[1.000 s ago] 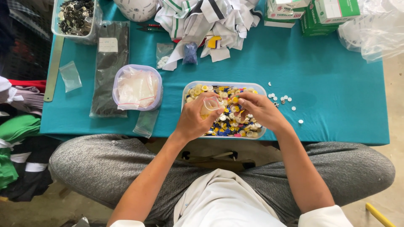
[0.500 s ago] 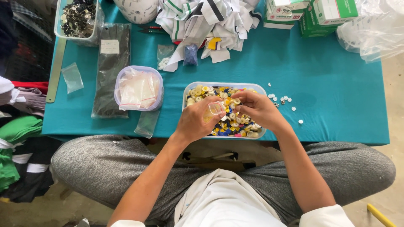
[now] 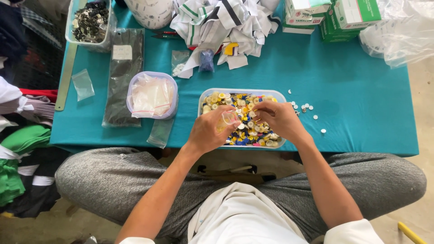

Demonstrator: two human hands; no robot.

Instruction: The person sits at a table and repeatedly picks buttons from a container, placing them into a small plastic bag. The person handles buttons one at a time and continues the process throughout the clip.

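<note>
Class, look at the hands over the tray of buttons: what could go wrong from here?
1. The left hand holds a small clear bag over the button tray; a fumble might spill pieces.
2. The tray sits near the table's front edge; a nudge could tip it into the lap.
3. Loose white buttons might roll away.

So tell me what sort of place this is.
Probably a small garment or sewing workshop. A clear tray of mixed coloured buttons sits on a teal table, cut fabric pieces are heaped at the back, and folded cloth is stacked beside it.

Teal-covered table (image 3: 361,99), bare concrete floor (image 3: 425,81), soft daylight
</note>
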